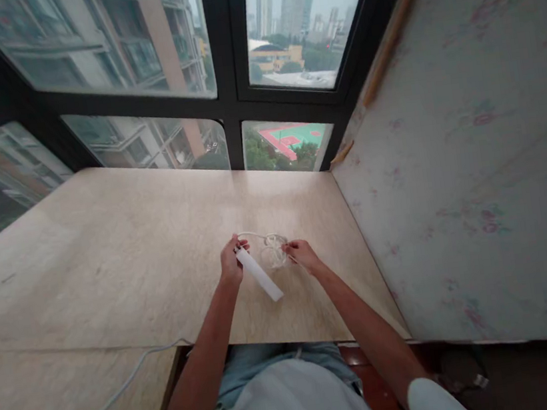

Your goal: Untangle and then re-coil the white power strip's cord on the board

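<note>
My left hand is closed around the upper end of a long white power strip, which slants down to the right over the stone ledge. From that end a thin white cord runs across to a loose, tangled coil. The fingers of my right hand are pinched on the cord at the coil's right side. Which faces of the strip carry sockets cannot be made out, and the cord's plug is not visible.
Dark-framed windows border the ledge at the back, and a flower-patterned wall rises on the right. A separate grey-white cable lies across the ledge at lower left. The ledge's front edge is close to my body.
</note>
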Tool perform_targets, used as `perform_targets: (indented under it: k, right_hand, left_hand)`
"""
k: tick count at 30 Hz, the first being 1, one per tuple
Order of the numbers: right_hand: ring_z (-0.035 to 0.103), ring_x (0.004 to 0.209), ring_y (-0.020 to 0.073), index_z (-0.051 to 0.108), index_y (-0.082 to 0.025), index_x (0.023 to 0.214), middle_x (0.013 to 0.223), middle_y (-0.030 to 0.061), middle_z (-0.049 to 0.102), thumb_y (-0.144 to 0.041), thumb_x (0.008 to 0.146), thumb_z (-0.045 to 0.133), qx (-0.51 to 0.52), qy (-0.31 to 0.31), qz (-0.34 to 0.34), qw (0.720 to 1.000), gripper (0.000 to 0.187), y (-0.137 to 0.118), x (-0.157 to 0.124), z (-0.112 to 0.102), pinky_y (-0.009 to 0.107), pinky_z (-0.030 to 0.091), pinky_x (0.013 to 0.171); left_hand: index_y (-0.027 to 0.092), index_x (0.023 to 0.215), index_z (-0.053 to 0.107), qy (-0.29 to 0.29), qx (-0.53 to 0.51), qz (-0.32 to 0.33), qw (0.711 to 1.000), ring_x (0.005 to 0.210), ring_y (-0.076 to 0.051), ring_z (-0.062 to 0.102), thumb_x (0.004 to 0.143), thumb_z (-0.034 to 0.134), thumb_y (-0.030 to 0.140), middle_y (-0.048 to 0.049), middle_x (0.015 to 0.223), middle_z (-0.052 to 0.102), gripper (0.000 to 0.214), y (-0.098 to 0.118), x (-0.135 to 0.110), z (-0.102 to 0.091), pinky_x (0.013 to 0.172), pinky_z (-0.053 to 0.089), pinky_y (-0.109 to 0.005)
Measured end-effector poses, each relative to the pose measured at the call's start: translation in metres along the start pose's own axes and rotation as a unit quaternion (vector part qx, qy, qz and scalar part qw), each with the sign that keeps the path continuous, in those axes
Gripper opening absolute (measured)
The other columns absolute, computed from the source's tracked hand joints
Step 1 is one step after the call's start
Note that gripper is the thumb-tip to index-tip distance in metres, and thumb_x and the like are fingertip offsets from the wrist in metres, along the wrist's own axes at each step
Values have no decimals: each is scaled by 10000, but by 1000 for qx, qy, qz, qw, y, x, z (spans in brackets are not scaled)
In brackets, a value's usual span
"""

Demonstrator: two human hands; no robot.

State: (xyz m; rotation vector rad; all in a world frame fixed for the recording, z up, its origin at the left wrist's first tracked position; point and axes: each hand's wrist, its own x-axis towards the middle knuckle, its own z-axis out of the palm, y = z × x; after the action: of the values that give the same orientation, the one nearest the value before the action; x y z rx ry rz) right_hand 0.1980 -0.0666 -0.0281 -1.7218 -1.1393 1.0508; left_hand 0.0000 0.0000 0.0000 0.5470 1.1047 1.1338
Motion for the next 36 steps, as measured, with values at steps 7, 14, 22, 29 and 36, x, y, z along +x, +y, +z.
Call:
perform_targets:
  k: [7, 14, 22, 29, 36]
  right_hand:
    - [529, 662, 155, 567, -185, 650, 639, 15, 577, -399, 801, 486, -90, 70, -83, 990, 274, -21, 1, -19, 234, 360, 595]
    - [482, 636, 152, 481, -203, 588, 613, -1, 533, -296, 796, 440, -134, 43, -114, 983, 231, -32, 1, -25, 242, 327, 613]
    - [434, 565, 136, 467, -213, 613, 551, -26, 459, -267, 804, 410, -124, -19, -110, 986, 206, -37, -3, -27, 226, 297, 534]
    - [465, 597, 144, 614, -196, 774, 606, -15, 537, -205, 793, 418, -130, -56, -129, 981, 197, -51, -6, -31, 237, 312, 574]
    - [496, 644, 149, 612, -190, 731, 670, 5, 596, -169, 800, 424, -154, -58, -162, 973, 201, -54, -6, -36, 244, 317, 615]
  left_hand:
    - [166, 650, 572, 6, 133, 26, 991, 603, -166, 582, 689, 615, 498, -39, 670, 632, 336, -23, 5, -10, 542, 380, -257]
    - [174, 594, 594, 16, 243, 88, 966, 638, -199, 548, 683, 652, 315, -10, 558, 555, 177, -28, 8, -12, 613, 375, -284]
    - [232, 977, 658, -66, 288, 303, 906, 1204, -278, 493, 675, 726, 204, -110, 1166, 624, 311, 2, -22, 19, 1030, 346, -373]
    - [261, 809, 740, -301, 375, 360, 799, 960, -259, 603, 695, 745, 227, -99, 930, 694, 119, 18, -28, 62, 944, 407, -379]
    - [258, 950, 753, -264, 414, 390, 779, 739, -211, 582, 686, 704, 192, -62, 770, 679, 277, 16, -12, 73, 780, 434, -317]
